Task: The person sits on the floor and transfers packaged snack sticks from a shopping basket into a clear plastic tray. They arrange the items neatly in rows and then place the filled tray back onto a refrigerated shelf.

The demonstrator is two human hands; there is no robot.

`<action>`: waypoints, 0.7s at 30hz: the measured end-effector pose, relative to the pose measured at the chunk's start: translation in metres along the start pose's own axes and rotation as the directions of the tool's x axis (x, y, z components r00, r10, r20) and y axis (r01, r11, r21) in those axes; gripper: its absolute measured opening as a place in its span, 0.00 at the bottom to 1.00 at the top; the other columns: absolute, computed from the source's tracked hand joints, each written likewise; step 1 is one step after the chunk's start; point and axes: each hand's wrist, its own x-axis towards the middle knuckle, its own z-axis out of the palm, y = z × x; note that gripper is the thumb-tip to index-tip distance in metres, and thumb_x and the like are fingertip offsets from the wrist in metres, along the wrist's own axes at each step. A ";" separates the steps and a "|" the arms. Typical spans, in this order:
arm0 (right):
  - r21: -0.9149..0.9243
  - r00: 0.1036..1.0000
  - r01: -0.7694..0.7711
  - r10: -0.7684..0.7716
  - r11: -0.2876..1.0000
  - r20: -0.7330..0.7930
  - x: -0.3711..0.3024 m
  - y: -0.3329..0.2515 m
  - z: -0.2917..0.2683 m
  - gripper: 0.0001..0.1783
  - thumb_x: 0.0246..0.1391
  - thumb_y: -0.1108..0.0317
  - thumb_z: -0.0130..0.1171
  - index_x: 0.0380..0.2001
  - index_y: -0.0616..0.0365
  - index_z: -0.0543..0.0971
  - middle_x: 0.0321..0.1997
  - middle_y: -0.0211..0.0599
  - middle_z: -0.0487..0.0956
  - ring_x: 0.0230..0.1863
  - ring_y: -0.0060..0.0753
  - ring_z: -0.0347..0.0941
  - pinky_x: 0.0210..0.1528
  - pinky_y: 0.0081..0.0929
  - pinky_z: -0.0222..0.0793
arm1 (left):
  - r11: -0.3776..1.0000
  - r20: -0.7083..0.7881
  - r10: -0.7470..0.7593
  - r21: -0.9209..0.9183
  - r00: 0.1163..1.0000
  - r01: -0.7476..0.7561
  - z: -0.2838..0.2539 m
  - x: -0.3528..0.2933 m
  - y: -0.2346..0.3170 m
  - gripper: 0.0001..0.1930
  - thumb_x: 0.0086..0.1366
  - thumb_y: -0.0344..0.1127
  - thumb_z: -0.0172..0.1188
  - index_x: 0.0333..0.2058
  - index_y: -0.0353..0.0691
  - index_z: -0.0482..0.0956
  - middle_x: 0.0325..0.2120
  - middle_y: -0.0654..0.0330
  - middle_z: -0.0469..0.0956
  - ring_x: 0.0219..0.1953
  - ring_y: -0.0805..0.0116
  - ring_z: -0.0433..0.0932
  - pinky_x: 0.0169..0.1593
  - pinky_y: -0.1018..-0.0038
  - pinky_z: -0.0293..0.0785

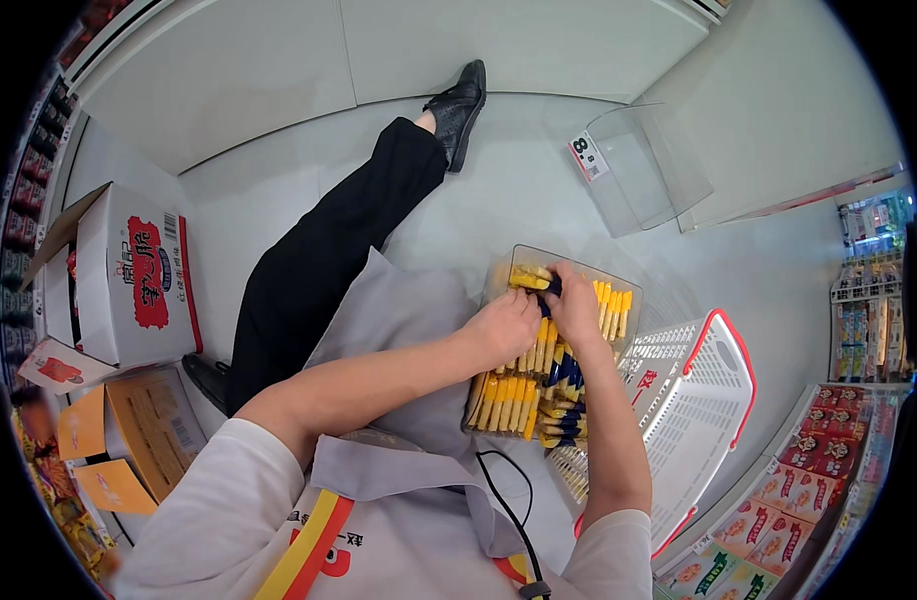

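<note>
On the floor | clear bin, yellow packs in it | right hand pinches a pack over them | left hand just beside, can't tell its grip | white basket near bin

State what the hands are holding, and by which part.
The right hand holds a yellow and dark-blue packet, seemingly by its dark-blue end; whether the left hand grips anything cannot be told.

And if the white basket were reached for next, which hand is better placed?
Right, probably: the right hand is nearer the white basket, and its forearm crosses it in view. The left hand is farther off, over the yellow packets.
</note>
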 end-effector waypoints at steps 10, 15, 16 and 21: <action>0.055 0.952 0.083 -0.096 0.995 0.292 -0.023 0.000 -0.052 0.16 0.54 0.72 0.52 0.46 0.63 0.74 0.48 0.49 0.76 0.52 0.51 0.70 0.57 0.38 0.63 | 0.923 0.041 -0.247 -0.294 0.968 0.248 0.021 0.047 -0.022 0.07 0.60 0.32 0.51 0.36 0.37 0.71 0.35 0.54 0.76 0.43 0.58 0.73 0.49 0.65 0.64; 0.764 0.882 -0.142 0.432 0.629 -0.191 -0.134 0.063 -0.175 0.13 0.60 0.72 0.49 0.44 0.67 0.75 0.42 0.37 0.78 0.43 0.27 0.76 0.47 0.25 0.72 | 0.968 -0.082 -0.199 -0.171 0.977 0.182 0.022 0.035 -0.024 0.11 0.63 0.39 0.52 0.41 0.39 0.73 0.35 0.58 0.76 0.42 0.64 0.73 0.51 0.68 0.60; 0.761 0.779 -0.206 0.574 0.615 -0.253 -0.163 0.098 -0.177 0.13 0.59 0.70 0.49 0.43 0.67 0.75 0.41 0.38 0.78 0.40 0.27 0.76 0.44 0.23 0.73 | 0.973 -0.053 -0.181 -0.158 0.982 0.171 0.023 0.037 -0.021 0.12 0.63 0.39 0.52 0.41 0.39 0.73 0.35 0.59 0.76 0.42 0.64 0.73 0.51 0.68 0.60; 0.162 0.374 -0.926 0.876 0.340 0.303 -0.269 0.213 -0.074 0.25 0.53 0.63 0.58 0.52 0.65 0.71 0.43 0.42 0.76 0.40 0.32 0.75 0.39 0.25 0.74 | 0.987 0.016 -0.133 -0.091 0.991 0.134 0.021 0.042 -0.019 0.13 0.63 0.40 0.53 0.41 0.39 0.72 0.34 0.59 0.76 0.41 0.65 0.73 0.51 0.67 0.60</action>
